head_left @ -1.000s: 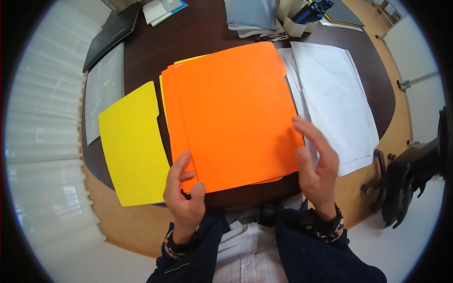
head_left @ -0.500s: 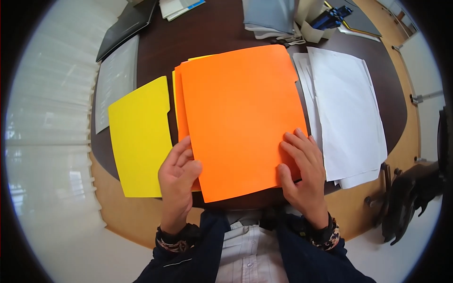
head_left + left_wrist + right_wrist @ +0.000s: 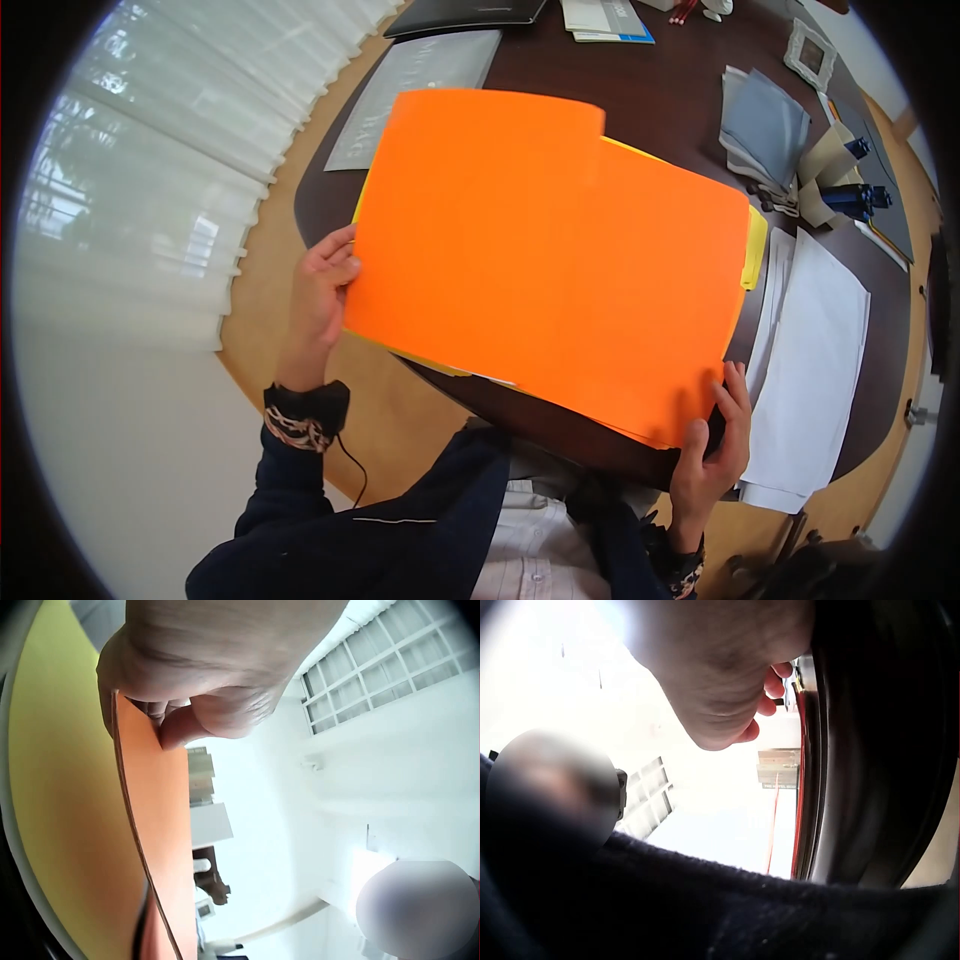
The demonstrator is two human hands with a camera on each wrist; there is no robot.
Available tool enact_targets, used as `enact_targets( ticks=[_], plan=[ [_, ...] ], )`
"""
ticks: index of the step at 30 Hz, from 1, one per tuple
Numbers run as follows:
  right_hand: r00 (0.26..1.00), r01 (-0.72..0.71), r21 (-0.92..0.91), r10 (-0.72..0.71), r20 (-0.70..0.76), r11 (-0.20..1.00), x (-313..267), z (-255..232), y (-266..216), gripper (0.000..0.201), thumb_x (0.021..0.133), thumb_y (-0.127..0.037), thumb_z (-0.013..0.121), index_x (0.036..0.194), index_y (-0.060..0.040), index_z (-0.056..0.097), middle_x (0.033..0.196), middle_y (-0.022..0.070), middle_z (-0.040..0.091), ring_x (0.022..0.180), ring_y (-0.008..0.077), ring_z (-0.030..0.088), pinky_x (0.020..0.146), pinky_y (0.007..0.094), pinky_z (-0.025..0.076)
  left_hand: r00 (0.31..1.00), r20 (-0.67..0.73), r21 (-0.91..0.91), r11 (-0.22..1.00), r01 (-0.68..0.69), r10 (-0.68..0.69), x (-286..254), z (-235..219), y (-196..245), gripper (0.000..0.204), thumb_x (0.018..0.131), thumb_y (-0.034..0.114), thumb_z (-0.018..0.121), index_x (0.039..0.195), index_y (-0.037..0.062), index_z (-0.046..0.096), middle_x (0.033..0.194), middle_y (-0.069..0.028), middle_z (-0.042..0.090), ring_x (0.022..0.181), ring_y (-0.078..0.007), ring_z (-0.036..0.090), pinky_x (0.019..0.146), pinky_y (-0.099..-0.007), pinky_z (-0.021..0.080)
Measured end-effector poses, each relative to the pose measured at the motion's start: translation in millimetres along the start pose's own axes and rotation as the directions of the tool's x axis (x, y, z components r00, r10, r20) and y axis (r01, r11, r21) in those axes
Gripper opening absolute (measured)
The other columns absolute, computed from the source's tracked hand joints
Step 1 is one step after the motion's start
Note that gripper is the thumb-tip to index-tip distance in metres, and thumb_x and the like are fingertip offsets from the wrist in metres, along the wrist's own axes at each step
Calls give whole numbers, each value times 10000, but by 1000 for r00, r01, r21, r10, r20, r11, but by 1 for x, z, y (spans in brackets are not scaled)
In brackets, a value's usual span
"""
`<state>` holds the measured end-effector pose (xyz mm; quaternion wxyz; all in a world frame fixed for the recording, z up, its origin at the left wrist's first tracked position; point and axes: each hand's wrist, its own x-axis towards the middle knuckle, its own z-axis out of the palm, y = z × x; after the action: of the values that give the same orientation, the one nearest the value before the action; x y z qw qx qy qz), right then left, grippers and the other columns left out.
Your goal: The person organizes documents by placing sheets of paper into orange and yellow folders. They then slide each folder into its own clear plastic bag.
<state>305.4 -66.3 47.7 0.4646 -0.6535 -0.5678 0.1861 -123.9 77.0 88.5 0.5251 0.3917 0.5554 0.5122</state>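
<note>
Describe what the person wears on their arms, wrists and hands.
Both hands are bare: the left hand and the right hand wear no gloves or rings that I can see. Each arm is in a dark navy sleeve. A black wrist strap with a patterned band and a thin black cable sits on the left wrist; a similar patterned band shows at the right.

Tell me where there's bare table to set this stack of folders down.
Bare dark table shows between the raised orange folders and the grey folders at the far right. The right side is crowded with white papers; the far edge holds a clear sleeve and a black binder.
</note>
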Motion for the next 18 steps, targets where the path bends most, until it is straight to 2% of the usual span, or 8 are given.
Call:
enact_targets(
  ticks=[5,8,10,11,13,14,16,18],
  plan=[
    [1000,6,-32,-6,5,999,0,0,1,344,939,-78,564,1252,33,655,1433,212,601,1433,420,475,1187,498,361,994,-105,66,997,32,-25,14,-47,3,467,917,-83,512,1384,-95,526,1211,-134,695,1014,-155,692,878,-256,554],
    [1000,3,-58,-2,11,998,0,0,-1,350,932,-67,556,1253,29,656,1426,208,608,1423,416,488,1183,497,366,992,-122,291,955,66,-31,19,-59,-1,404,926,-55,534,1325,-67,593,1170,-106,707,965,-141,693,848,-267,558],
    [1000,8,-79,-6,16,997,1,1,0,347,932,-59,549,1248,33,658,1412,206,619,1416,413,497,1178,492,373,985,-166,581,811,66,39,20,-61,0,301,929,-19,576,1214,-35,669,1095,-90,719,885,-162,692,824,-307,559],
    [1000,8,-82,-7,12,997,1,2,-1,347,932,-59,549,1248,33,658,1412,206,619,1416,413,497,1178,492,373,986,-162,579,813,62,40,18,-59,-1,301,929,-19,576,1214,-35,669,1095,-90,719,885,-162,692,824,-307,559],
    [999,29,-60,-30,-18,998,1,2,-3,323,927,-33,543,1215,38,670,1379,213,633,1390,418,523,1165,492,392,900,-2,954,271,-129,436,8,-37,-1,221,922,13,616,1126,-11,699,1044,-114,708,872,-223,685,824,-342,551],
    [997,70,-48,-72,-29,996,1,2,-4,313,918,-12,545,1198,39,676,1350,215,644,1367,418,543,1151,491,409,905,40,945,277,-171,424,4,-21,1,221,922,13,616,1126,-11,699,1044,-114,708,872,-223,685,824,-342,551],
    [984,152,-38,-155,-93,988,0,3,2,294,878,51,561,1139,34,696,1256,221,679,1278,417,613,1104,489,462,812,143,898,272,-347,565,-6,25,4,201,904,21,649,1099,-4,692,1029,-151,687,908,-284,676,849,-367,547],
    [967,208,-82,-218,-133,975,3,2,-3,248,835,79,591,1043,28,717,1127,199,722,1161,416,674,1036,472,516,810,285,772,378,-511,513,-23,80,-4,224,869,7,689,1093,7,694,1034,-145,689,932,-300,672,866,-370,549]
  ],
)
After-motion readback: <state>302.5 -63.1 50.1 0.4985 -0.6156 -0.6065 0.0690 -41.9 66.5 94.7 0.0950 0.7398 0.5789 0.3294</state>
